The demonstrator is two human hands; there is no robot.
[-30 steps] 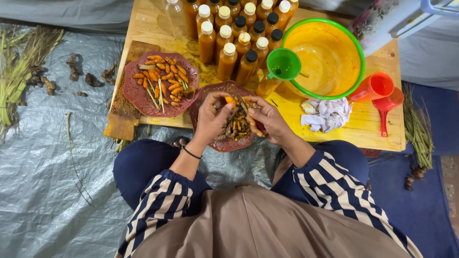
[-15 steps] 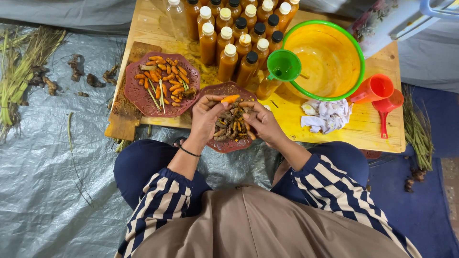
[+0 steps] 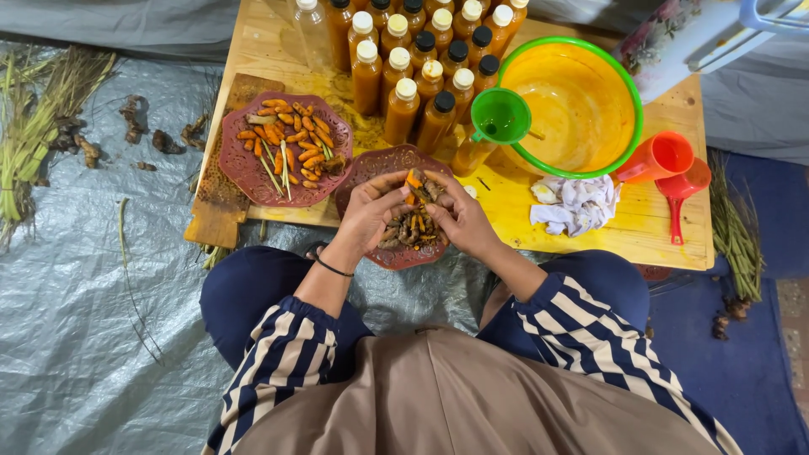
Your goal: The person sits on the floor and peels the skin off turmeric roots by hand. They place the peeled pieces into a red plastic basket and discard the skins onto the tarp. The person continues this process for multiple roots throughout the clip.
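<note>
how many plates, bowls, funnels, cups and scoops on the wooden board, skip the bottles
maroon plates: 2
yellow bowl: 1
green funnel: 1
orange cup: 1
red scoop: 1
total: 6

Counts, placed relative to the large yellow plastic basin with green rim (image 3: 581,101):

- Dark red patterned plates: two, both left of and below the basin, one with peeled orange roots (image 3: 285,148), one with unpeeled brown roots (image 3: 396,211).
- Green plastic funnel (image 3: 500,116): one, touching the basin's left rim.
- Orange plastic cup (image 3: 657,157): one, right of it.
- Red plastic scoop (image 3: 678,198): one, right.
- Crumpled white cloth (image 3: 575,205): one, below.
- Bottles of orange liquid (image 3: 403,111): about eighteen, left; exact count uncertain at the top edge.
</note>
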